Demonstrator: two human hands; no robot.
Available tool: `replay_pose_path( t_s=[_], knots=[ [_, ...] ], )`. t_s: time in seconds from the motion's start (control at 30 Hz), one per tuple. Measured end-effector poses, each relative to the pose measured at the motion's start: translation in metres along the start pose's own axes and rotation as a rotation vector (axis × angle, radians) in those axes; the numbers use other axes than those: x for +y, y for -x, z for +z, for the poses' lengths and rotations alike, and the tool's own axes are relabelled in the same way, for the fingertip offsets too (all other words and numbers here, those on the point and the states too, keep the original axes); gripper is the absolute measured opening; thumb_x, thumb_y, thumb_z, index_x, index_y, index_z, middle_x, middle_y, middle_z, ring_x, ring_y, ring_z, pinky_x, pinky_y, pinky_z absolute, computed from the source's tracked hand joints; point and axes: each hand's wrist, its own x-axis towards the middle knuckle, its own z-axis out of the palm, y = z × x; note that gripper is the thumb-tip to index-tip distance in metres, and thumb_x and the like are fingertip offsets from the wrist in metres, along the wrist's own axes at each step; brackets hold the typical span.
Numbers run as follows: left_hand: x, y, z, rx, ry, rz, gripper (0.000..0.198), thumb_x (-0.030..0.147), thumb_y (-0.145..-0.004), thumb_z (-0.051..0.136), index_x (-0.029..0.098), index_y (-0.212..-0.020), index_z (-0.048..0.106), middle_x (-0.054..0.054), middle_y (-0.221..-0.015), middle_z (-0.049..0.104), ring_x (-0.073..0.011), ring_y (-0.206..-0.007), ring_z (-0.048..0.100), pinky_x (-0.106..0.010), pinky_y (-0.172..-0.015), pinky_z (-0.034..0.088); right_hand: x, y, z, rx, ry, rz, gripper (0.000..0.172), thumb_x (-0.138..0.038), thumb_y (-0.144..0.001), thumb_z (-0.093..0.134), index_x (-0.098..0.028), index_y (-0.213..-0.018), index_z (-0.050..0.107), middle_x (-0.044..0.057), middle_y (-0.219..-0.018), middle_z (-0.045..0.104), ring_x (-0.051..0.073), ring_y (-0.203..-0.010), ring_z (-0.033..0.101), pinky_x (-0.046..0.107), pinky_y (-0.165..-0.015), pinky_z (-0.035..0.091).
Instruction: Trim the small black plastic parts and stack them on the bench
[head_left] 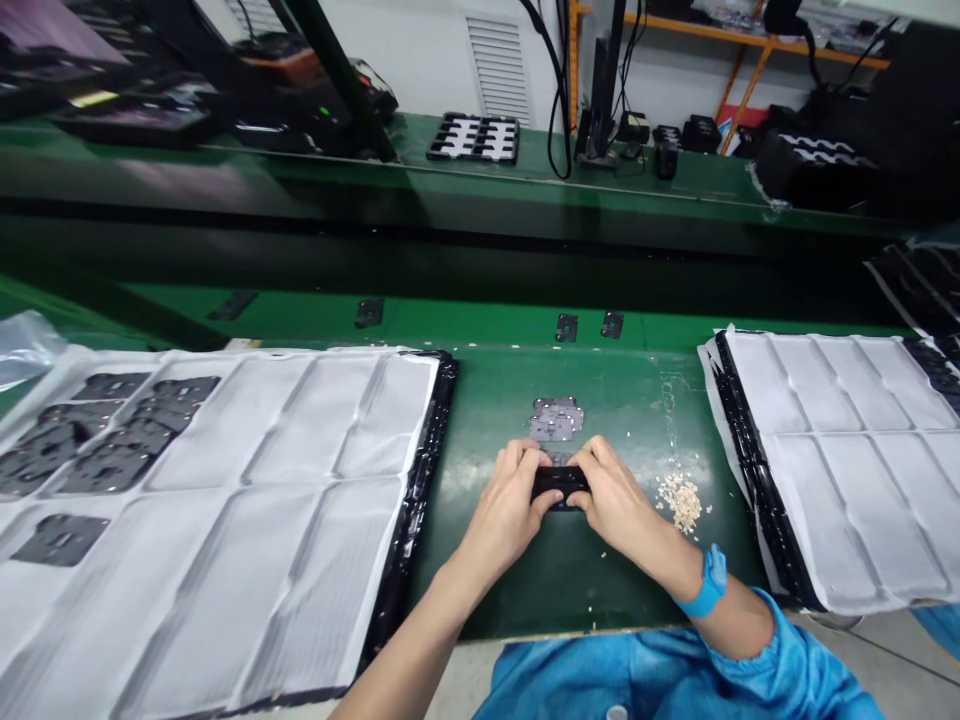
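Note:
Between my two hands is a small black plastic part [559, 482], held just above the green tabletop. My left hand [516, 492] pinches its left end, fingers on top and thumb in front. On the other end, my right hand [609, 490] grips it the same way. Both hands are closed. Just beyond my fingers lies a small pile of flat dark plates with cut-outs [553, 418]. Another dark piece shows partly beneath my hands, mostly hidden. Right of my right hand is a heap of tiny pale bits [681, 500].
A white-lined compartment tray [315, 530] on the left carries several dark plates [135, 440]. On the right stands a stack of similar trays [847, 470]. Loose plates [566, 327] lie along the green strip behind. A raised shelf [420, 185] holds a black-and-white tray [474, 138].

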Motion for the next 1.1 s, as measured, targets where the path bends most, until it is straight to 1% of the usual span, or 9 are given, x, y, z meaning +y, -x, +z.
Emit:
replay_pose_path(
  t_s=[0.1, 0.2, 0.43, 0.53, 0.63, 0.77, 0.87, 0.97, 1.1],
  knots=[
    [0.003, -0.003, -0.004, -0.036, -0.022, 0.011, 0.028, 0.01, -0.086, 0.07, 0.023, -0.102, 0.052, -0.006, -0.111, 0.06, -0.0302, -0.106, 0.057, -0.047, -0.092, 0.051, -0.001, -0.006, 0.003, -0.02, 0.054, -0.012, 0.04, 0.004, -0.081, 0.075, -0.019, -0.111, 0.06, 0.01, -0.12, 0.059, 0.029, -0.109, 0.057, 0.045, -0.096, 0.052],
    [0.004, -0.006, -0.007, -0.08, -0.03, 0.01, 0.025, 0.01, -0.086, 0.068, 0.023, -0.099, 0.051, -0.005, -0.1, 0.061, -0.0304, -0.1, 0.058, -0.045, -0.085, 0.052, -0.001, -0.011, 0.007, -0.056, 0.111, -0.005, 0.046, 0.009, -0.077, 0.072, -0.016, -0.114, 0.059, 0.012, -0.115, 0.061, 0.03, -0.106, 0.057, 0.045, -0.094, 0.051],
    [0.009, 0.007, -0.01, -0.168, -0.028, 0.068, 0.025, 0.01, -0.089, 0.063, 0.022, -0.108, 0.053, -0.007, -0.106, 0.062, -0.0293, -0.103, 0.061, -0.046, -0.092, 0.053, -0.016, 0.003, 0.001, -0.127, 0.219, -0.028, 0.042, 0.011, -0.076, 0.063, -0.013, -0.111, 0.06, 0.014, -0.114, 0.062, 0.031, -0.106, 0.056, 0.043, -0.092, 0.05],
    [0.011, 0.019, -0.011, -0.205, -0.034, 0.1, 0.017, 0.011, -0.095, 0.055, 0.023, -0.107, 0.053, -0.006, -0.106, 0.058, -0.0266, -0.096, 0.064, -0.044, -0.087, 0.055, -0.026, 0.014, -0.003, -0.117, 0.252, -0.04, 0.041, 0.013, -0.074, 0.058, -0.015, -0.105, 0.06, 0.013, -0.113, 0.06, 0.03, -0.106, 0.055, 0.043, -0.094, 0.05],
    [0.011, 0.031, -0.008, -0.157, -0.046, 0.165, 0.018, 0.013, -0.1, 0.045, 0.025, -0.113, 0.051, -0.007, -0.113, 0.056, -0.0247, -0.096, 0.066, -0.041, -0.085, 0.056, -0.028, 0.023, 0.0, -0.065, 0.261, -0.052, 0.042, 0.014, -0.074, 0.057, -0.015, -0.105, 0.06, 0.013, -0.115, 0.059, 0.031, -0.106, 0.054, 0.044, -0.093, 0.051],
    [0.01, 0.039, 0.002, -0.036, -0.123, 0.265, 0.023, 0.012, -0.104, 0.04, 0.025, -0.119, 0.053, -0.009, -0.121, 0.062, -0.0276, -0.106, 0.065, -0.045, -0.092, 0.055, -0.018, 0.03, 0.016, 0.06, 0.162, -0.08, 0.044, 0.014, -0.076, 0.054, -0.017, -0.107, 0.061, 0.012, -0.11, 0.061, 0.031, -0.1, 0.055, 0.046, -0.09, 0.053],
    [0.01, 0.039, 0.009, -0.034, -0.165, 0.267, 0.026, 0.013, -0.105, 0.04, 0.023, -0.123, 0.055, -0.01, -0.116, 0.066, -0.03, -0.105, 0.064, -0.049, -0.092, 0.054, -0.008, 0.033, 0.028, 0.077, 0.091, -0.082, 0.05, 0.013, -0.081, 0.052, -0.018, -0.119, 0.059, 0.013, -0.115, 0.062, 0.032, -0.105, 0.056, 0.049, -0.094, 0.053],
    [0.009, 0.04, 0.014, -0.015, -0.13, 0.243, 0.032, 0.015, -0.105, 0.042, 0.022, -0.135, 0.053, -0.012, -0.123, 0.066, -0.0312, -0.11, 0.063, -0.05, -0.095, 0.053, -0.002, 0.035, 0.035, 0.106, 0.026, -0.079, 0.063, 0.011, -0.084, 0.05, -0.019, -0.139, 0.05, 0.014, -0.126, 0.059, 0.032, -0.115, 0.053, 0.051, -0.1, 0.052],
    [0.007, 0.048, 0.019, 0.017, -0.049, 0.234, 0.037, 0.013, -0.106, 0.04, 0.022, -0.141, 0.051, -0.012, -0.119, 0.065, -0.0297, -0.106, 0.062, -0.047, -0.093, 0.054, 0.0, 0.043, 0.043, 0.14, -0.027, -0.086, 0.065, 0.01, -0.088, 0.045, -0.019, -0.146, 0.045, 0.013, -0.123, 0.057, 0.03, -0.114, 0.053, 0.049, -0.101, 0.052]
  ],
)
